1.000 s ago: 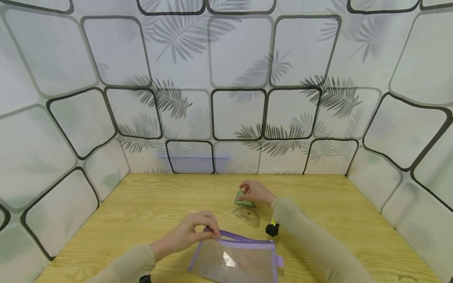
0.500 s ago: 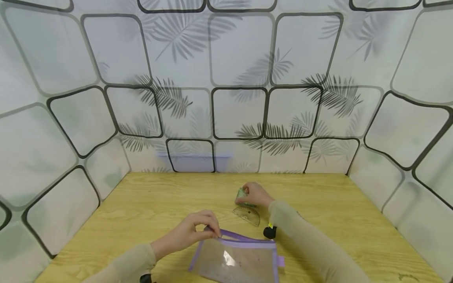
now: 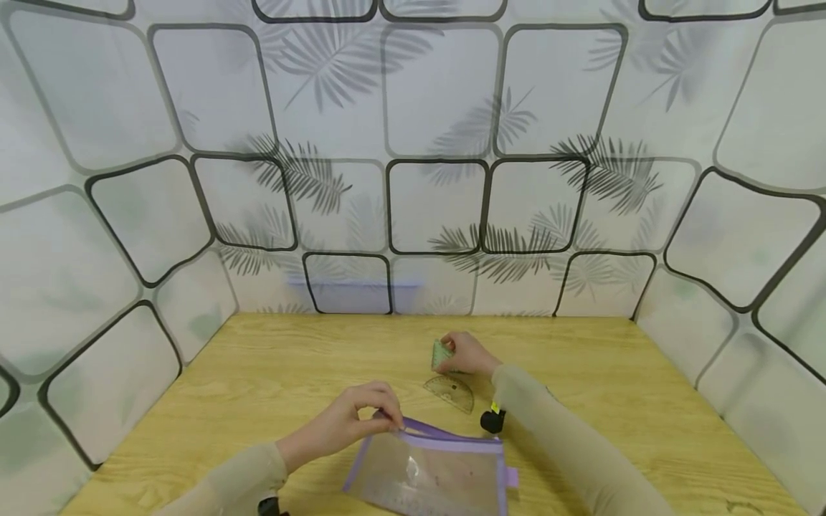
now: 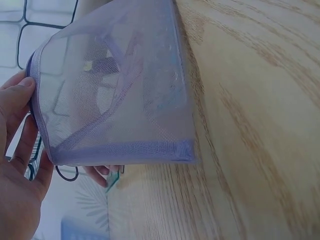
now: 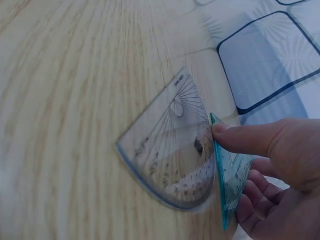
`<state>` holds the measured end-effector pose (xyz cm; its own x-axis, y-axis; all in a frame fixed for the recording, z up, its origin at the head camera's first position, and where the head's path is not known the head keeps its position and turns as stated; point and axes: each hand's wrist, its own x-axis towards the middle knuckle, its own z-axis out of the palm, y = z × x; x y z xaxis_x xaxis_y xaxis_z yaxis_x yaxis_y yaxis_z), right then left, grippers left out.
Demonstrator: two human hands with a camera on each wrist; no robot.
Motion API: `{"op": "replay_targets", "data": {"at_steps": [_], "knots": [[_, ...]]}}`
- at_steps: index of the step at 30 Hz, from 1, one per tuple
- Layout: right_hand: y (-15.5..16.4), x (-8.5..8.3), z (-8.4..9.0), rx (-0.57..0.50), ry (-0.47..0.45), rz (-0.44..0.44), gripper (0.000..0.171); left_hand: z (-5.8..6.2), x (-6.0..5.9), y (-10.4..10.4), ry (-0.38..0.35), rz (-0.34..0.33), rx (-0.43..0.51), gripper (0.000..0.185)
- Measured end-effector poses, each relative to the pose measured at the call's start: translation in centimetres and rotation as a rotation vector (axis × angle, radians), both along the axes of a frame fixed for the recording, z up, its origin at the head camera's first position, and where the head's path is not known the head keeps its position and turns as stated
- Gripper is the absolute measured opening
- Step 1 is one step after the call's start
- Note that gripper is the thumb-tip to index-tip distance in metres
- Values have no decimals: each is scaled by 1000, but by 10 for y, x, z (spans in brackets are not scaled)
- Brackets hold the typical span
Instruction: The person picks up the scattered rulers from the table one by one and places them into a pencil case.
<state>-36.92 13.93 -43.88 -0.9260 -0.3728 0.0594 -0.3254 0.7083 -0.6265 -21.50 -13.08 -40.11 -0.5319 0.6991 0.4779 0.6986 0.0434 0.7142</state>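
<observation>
A mesh zip pouch (image 3: 432,476) with lilac edging lies toward the front of the table, its zipped edge lifted and parted. My left hand (image 3: 355,419) pinches that edge at its left corner; in the left wrist view the thumb (image 4: 17,95) presses on the lilac band. Farther back, my right hand (image 3: 470,354) pinches a green set square (image 3: 442,354) between thumb and fingers, tilted up from the table. In the right wrist view the set square (image 5: 231,167) stands right beside a clear protractor (image 5: 170,150), which lies flat on the wood.
The wooden table (image 3: 310,358) is enclosed at the back and sides by a patterned curtain (image 3: 439,208) with leaf prints. A lilac tab (image 3: 512,477) sticks out of the pouch's right side. A black wrist device (image 3: 492,421) hangs under the right sleeve.
My right hand has closed its fingers on the green set square and tilted it up off the table. The left hand and the pouch stay nearly in place.
</observation>
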Motion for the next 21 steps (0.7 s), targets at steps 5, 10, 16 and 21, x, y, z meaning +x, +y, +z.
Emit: {"op": "replay_targets", "data": {"at_steps": [5,10,16,21], "knots": [[2,3,2,2,-52,6,64,-2,-1,1,3,4,-6,10],[3,6,3,42,-31,17,65,-2,-1,1,9,-3,-2,10],[6,11,6,35,-28,51,67,-3,0,0,-21,8,-12,10],[9,13,8,47,-16,80,65,-4,0,1,-9,19,-16,10]]}}
